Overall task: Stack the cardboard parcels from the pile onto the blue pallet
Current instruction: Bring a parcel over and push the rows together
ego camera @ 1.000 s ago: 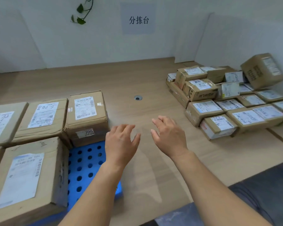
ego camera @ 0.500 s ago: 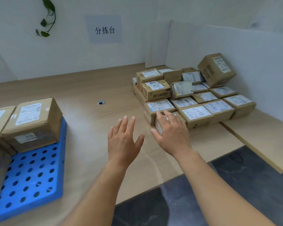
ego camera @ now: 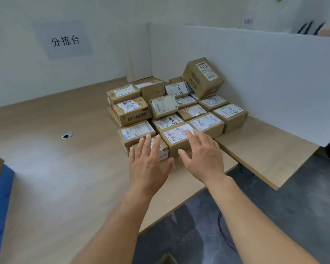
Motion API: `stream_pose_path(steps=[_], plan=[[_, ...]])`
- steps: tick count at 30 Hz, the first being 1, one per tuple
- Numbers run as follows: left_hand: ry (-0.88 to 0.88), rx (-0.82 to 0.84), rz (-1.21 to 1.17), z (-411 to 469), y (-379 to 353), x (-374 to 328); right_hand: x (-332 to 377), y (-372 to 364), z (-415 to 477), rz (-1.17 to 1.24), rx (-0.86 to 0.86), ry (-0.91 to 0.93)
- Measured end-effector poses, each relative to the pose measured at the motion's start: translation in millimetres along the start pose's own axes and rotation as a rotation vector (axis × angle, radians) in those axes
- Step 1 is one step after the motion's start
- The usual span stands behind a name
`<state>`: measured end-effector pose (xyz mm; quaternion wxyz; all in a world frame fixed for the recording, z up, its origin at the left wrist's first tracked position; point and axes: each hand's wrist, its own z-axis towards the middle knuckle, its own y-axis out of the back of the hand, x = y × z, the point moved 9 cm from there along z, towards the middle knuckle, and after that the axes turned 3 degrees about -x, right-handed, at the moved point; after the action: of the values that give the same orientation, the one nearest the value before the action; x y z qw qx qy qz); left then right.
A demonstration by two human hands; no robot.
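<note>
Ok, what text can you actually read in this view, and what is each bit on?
"分拣台": grey sign on the back wall.
"3153", handwritten: label of the tilted parcel leaning on the white partition.
Small far sign: too blurred.
Printed brown parcel: characters unclear.
Other shipping labels: print too small, scrawled numbers uncertain.

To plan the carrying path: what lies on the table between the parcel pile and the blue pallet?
Head view: bare wooden table, only a round cable hole.
</note>
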<state>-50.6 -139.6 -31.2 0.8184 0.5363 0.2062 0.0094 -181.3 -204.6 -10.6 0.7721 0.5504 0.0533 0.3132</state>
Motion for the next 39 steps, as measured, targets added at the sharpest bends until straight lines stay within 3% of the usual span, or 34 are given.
stream_pose_path(steps=[23, 39], plan=[[0.017, 0.091, -0.055, 223, -112, -70, -170, -43, 196, -0.089, 0.092, -0.109], [0.115, 0.171, -0.018, 365, -179, -114, -297, -80, 361, 0.034, 0.147, -0.142]])
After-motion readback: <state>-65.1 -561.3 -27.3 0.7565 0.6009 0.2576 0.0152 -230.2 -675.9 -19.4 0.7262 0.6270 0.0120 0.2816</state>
